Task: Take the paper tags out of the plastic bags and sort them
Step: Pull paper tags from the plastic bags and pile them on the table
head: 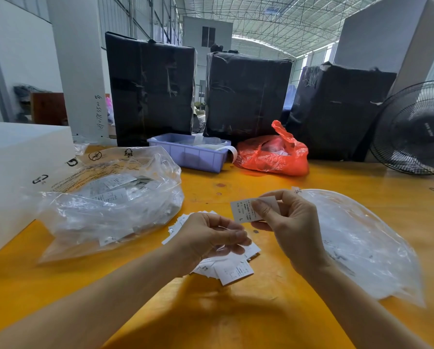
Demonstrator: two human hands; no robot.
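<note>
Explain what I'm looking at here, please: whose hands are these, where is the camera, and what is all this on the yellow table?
There is no machine: a person works bare-handed, and the single picture comes from a camera on their head, looking forward and down. The right hand pinches a paper tag printed with an L. The left hand holds a small clear plastic sleeve. Under the hands lies a pile of loose tags on the yellow table. To the left is a big clear bag of packed tags; to the right, a flat clear bag. Behind stand a purple tray, a red bag, black-wrapped bales and a fan.
</note>
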